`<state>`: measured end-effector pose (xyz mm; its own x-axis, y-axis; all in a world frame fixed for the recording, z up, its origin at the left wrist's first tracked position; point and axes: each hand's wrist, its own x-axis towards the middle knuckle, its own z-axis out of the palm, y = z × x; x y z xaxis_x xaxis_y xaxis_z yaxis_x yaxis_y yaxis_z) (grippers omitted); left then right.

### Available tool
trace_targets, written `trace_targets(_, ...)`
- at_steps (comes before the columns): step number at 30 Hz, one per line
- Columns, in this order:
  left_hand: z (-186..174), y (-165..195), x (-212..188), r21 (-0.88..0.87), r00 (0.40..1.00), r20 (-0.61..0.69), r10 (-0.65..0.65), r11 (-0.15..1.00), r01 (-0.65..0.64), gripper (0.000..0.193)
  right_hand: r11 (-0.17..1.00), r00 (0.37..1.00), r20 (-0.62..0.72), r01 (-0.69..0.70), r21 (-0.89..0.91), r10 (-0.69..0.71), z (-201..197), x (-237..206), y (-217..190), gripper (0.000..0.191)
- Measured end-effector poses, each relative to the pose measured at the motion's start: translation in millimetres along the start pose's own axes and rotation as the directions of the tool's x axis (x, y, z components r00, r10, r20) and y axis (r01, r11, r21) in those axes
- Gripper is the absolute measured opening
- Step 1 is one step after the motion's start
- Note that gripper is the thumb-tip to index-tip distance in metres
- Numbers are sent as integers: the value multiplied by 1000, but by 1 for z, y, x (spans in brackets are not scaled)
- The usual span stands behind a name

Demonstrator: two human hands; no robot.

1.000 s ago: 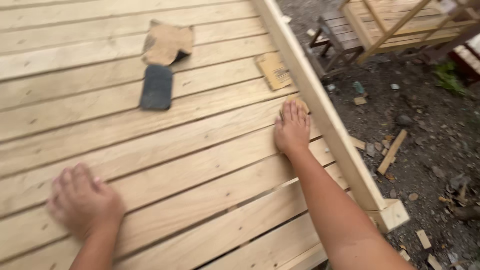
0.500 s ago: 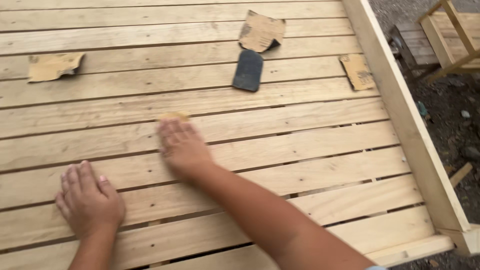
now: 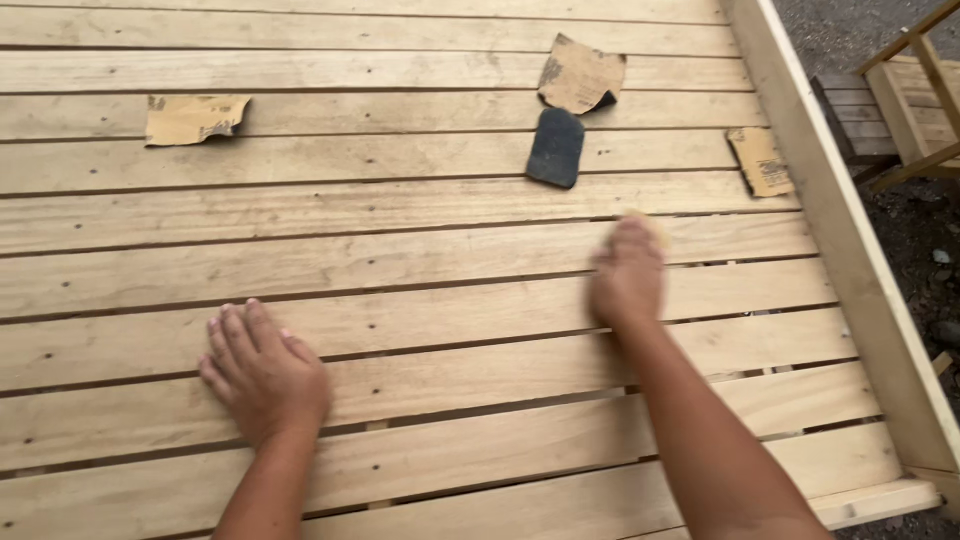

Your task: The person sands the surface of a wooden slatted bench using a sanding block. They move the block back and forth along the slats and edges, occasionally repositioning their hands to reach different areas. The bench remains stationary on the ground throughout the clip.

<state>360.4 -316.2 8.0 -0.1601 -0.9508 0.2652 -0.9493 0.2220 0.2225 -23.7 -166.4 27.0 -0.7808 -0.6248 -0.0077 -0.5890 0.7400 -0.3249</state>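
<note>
While the left hand (image 3: 265, 375) is laid flat with fingers spread on a near board of the slatted wooden panel (image 3: 400, 200), the right hand (image 3: 628, 280) is pressed, blurred, on a small tan sanding piece (image 3: 652, 226) toward the right edge; sanding seems in hand; an even stroke along the grain is called for next; a dark sanding block (image 3: 557, 148) and torn sandpaper sheets (image 3: 582, 76) lie toward the far edge.

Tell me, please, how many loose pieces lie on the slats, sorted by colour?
Tan sandpaper sheets: 3 – torn left sheet, top sheet, right sheet
Dark sanding pad: 1
Total: 4
</note>
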Motion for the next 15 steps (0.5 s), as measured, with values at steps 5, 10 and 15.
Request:
trace_targets(5, -1, 1, 0, -6, 1000, 15, 15, 1000, -15, 59, 757, 790, 216, 612, -230, -573, 74, -55, -161, 63)
trace_targets(10, -4, 2, 1, -37, 999, 22, 25, 999, -25, 59, 811, 766, 353, 585, -34, -537, 80, -44, -245, 65)
trace_targets(15, -3, 4, 0, -27, 999, 23, 34, 999, -33, 60, 567, 602, 324, 798, -204, -730, 65, -129, -187, 65)
